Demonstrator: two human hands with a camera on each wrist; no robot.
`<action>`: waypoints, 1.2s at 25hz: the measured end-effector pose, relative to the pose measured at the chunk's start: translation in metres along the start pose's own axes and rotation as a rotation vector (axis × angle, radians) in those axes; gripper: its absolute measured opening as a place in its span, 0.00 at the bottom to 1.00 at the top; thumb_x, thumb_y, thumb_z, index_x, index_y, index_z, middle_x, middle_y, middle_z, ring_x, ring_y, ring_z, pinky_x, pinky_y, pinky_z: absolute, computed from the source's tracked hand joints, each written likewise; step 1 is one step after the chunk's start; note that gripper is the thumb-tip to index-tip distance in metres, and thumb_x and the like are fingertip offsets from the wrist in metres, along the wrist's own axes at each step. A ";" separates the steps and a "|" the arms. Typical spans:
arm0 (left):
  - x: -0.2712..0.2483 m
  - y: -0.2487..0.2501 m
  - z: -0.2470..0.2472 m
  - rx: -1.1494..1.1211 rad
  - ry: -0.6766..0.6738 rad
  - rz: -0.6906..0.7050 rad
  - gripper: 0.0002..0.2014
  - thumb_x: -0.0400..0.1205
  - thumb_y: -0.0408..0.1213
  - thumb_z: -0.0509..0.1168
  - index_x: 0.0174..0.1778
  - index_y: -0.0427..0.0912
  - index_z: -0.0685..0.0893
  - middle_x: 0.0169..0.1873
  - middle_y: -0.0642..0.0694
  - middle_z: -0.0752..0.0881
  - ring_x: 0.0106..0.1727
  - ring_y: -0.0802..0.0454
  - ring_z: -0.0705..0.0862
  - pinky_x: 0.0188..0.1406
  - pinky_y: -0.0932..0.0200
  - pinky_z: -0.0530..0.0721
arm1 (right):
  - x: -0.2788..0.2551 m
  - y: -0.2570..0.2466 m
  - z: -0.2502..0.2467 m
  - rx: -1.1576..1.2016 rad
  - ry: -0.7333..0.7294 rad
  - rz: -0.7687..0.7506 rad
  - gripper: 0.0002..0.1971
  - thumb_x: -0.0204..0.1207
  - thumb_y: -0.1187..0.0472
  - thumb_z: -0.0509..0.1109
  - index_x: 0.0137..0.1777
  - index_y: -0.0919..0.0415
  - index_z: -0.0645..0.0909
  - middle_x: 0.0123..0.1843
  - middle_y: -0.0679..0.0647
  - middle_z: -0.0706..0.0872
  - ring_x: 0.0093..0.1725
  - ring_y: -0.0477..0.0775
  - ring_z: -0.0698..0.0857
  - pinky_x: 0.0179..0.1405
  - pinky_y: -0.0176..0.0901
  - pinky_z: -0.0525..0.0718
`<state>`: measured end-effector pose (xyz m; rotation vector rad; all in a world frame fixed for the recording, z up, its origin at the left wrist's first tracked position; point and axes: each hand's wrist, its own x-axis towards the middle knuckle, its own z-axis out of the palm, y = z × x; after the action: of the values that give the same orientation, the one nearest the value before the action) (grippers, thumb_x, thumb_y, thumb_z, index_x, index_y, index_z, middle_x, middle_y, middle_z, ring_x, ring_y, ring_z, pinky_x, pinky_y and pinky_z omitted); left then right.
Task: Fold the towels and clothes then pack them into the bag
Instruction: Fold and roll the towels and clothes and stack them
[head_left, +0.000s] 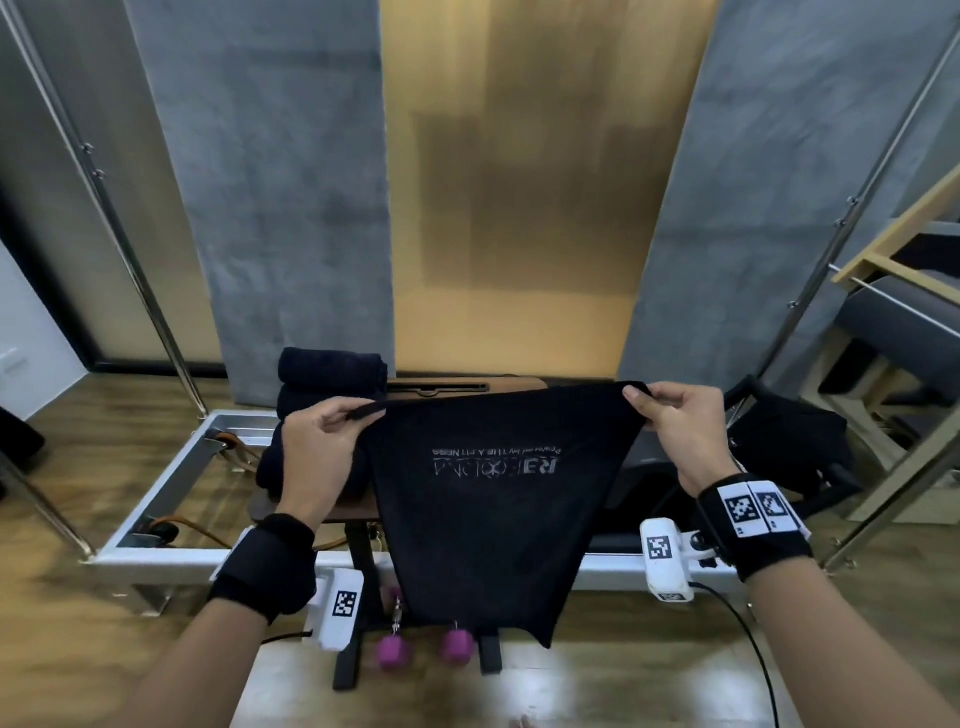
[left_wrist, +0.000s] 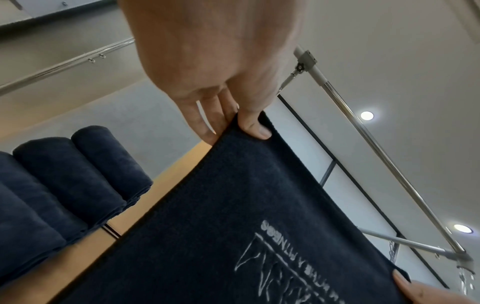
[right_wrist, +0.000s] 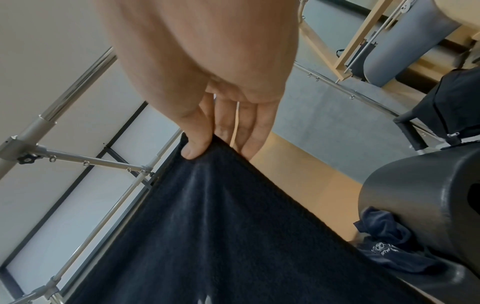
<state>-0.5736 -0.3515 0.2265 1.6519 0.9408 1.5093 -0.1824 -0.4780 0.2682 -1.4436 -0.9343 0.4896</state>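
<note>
A dark navy towel (head_left: 488, 499) with white lettering hangs spread in the air in front of me. My left hand (head_left: 332, 431) pinches its top left corner between thumb and fingers (left_wrist: 255, 127). My right hand (head_left: 660, 410) pinches the top right corner the same way (right_wrist: 194, 150). A stack of folded navy towels (head_left: 327, 384) sits behind my left hand, also seen in the left wrist view (left_wrist: 64, 185). A black bag (head_left: 789, 441) lies at the right, behind my right wrist. A crumpled dark garment (right_wrist: 384, 246) lies low at the right.
A metal-framed exercise bed (head_left: 171, 551) with slanting steel poles (head_left: 130, 260) stands under the towel. Two purple dumbbells (head_left: 395, 649) lie on the wooden floor below. A grey padded barrel (right_wrist: 420, 205) sits at the right. Wooden equipment (head_left: 904, 249) stands far right.
</note>
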 end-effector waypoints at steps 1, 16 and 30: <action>0.002 -0.002 0.000 0.018 0.010 0.014 0.15 0.80 0.25 0.78 0.48 0.55 0.95 0.47 0.55 0.96 0.53 0.57 0.94 0.58 0.65 0.89 | 0.002 0.003 0.000 -0.010 0.018 -0.014 0.04 0.77 0.60 0.82 0.42 0.57 0.95 0.42 0.55 0.95 0.44 0.49 0.93 0.50 0.44 0.88; 0.108 -0.089 0.104 -0.224 0.207 -0.545 0.08 0.94 0.38 0.62 0.64 0.37 0.81 0.43 0.35 0.95 0.40 0.37 0.96 0.22 0.56 0.88 | 0.128 0.092 0.087 0.201 0.016 0.268 0.09 0.87 0.53 0.71 0.54 0.59 0.83 0.43 0.66 0.94 0.41 0.67 0.95 0.37 0.49 0.93; 0.220 -0.281 0.193 -0.049 0.386 -0.716 0.08 0.94 0.29 0.59 0.60 0.28 0.82 0.48 0.30 0.92 0.42 0.46 0.96 0.36 0.60 0.93 | 0.293 0.236 0.168 0.194 0.070 0.613 0.11 0.82 0.60 0.78 0.57 0.66 0.87 0.40 0.69 0.94 0.42 0.68 0.95 0.46 0.55 0.95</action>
<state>-0.3843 -0.0267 0.0750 0.8362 1.4873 1.3263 -0.0859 -0.1185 0.0916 -1.5447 -0.3586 0.9447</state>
